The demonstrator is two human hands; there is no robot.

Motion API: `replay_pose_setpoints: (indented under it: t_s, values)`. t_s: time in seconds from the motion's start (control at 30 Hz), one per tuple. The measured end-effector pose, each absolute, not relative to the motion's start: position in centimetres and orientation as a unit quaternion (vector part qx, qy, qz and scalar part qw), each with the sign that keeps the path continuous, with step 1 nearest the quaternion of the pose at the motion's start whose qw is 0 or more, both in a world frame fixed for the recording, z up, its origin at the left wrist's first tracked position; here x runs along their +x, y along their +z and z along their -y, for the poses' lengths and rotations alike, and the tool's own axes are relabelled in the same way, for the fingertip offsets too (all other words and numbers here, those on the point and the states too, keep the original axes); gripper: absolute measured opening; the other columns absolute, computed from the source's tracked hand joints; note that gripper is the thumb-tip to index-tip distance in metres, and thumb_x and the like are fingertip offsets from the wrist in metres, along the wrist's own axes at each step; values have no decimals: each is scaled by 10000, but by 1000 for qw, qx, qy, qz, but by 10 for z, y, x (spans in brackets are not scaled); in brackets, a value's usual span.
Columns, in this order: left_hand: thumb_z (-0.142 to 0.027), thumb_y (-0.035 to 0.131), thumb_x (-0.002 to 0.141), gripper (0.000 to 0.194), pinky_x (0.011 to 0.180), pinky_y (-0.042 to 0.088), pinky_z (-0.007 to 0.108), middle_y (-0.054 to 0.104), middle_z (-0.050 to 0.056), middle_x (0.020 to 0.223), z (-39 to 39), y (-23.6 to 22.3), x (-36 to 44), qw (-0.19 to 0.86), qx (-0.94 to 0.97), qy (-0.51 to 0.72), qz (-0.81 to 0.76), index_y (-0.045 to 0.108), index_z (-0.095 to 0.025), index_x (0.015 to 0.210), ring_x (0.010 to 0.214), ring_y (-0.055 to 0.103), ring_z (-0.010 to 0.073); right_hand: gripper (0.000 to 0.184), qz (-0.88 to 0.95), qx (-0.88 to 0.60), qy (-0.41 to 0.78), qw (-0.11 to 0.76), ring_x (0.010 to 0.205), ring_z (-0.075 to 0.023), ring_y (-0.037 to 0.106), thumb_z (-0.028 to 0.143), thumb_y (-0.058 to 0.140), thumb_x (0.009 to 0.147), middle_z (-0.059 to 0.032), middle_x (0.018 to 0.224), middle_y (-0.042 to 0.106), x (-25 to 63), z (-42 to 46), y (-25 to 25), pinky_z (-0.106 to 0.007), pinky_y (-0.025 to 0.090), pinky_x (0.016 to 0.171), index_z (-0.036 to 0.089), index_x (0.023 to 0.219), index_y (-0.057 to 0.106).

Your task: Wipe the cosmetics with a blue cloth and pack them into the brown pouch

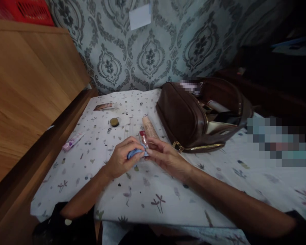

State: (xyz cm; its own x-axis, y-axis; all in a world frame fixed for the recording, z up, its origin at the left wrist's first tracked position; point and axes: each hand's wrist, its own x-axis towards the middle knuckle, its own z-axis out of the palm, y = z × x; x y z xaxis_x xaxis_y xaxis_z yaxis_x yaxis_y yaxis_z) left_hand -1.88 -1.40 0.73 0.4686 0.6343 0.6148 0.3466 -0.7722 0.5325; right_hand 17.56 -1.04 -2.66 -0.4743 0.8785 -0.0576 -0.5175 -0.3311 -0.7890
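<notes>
My left hand [126,154] is closed around a crumpled blue cloth [134,153], which bunches between thumb and fingers. Facing it, my right hand [167,157] has its fingers curled around a small red-and-clear cosmetic tube [143,136]. The tube's red end points away from me, and its near end is hidden by the fingers and cloth. My fingertips meet at the cloth. Just behind my right fingers lies a beige squeeze tube [149,127]. To the right of it, a brown leather bag [180,117] stands unzipped with items inside.
A small round olive-lidded jar [114,122], a flat brown packet [103,107] and a pink-and-white tube [73,141] lie left on the patterned tablecloth [132,207]. A wooden panel [33,92] borders the left side, with a red basket [33,12] on top. Patterned wallpaper [150,58] is behind.
</notes>
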Motion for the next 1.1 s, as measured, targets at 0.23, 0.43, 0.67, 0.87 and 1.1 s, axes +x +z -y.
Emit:
replay_pose_setpoints:
  t_s: [0.23,0.43,0.67,0.87,1.1]
  values:
    - [-247,595,963,79,808,514,300,638,33,944,8,4,-24,117,750,499,-419,655,-203,991,894,617,163,439,413,-224,790,392,899,-171,712,313,826,808,-39,995,711,176,15,-19,-302,559,785,202,1207,680]
    - [-232,605,961,79,767,518,293,651,38,906,13,5,-20,159,819,445,-326,671,-201,991,844,624,157,452,360,-229,784,451,874,-144,700,285,867,764,-2,932,710,176,10,-23,-284,574,788,235,1172,680]
    - [-242,602,965,74,753,522,301,649,37,901,15,5,-20,135,808,467,-332,668,-210,975,836,621,161,396,411,-238,771,425,857,-139,689,349,874,755,-25,923,734,175,11,-21,-264,560,743,197,1069,686]
    - [-287,572,984,142,809,518,301,655,39,943,11,12,-27,149,781,473,-379,678,-206,1033,883,625,165,379,489,-252,745,378,819,-142,691,352,839,792,-15,887,730,174,17,-21,-265,551,688,195,1093,670]
    - [-379,576,979,205,597,465,244,577,-29,695,15,7,-23,206,717,485,-456,627,-209,876,620,538,122,383,459,-256,768,367,823,-155,691,437,846,776,-18,846,728,174,16,-19,-292,534,747,195,1026,686]
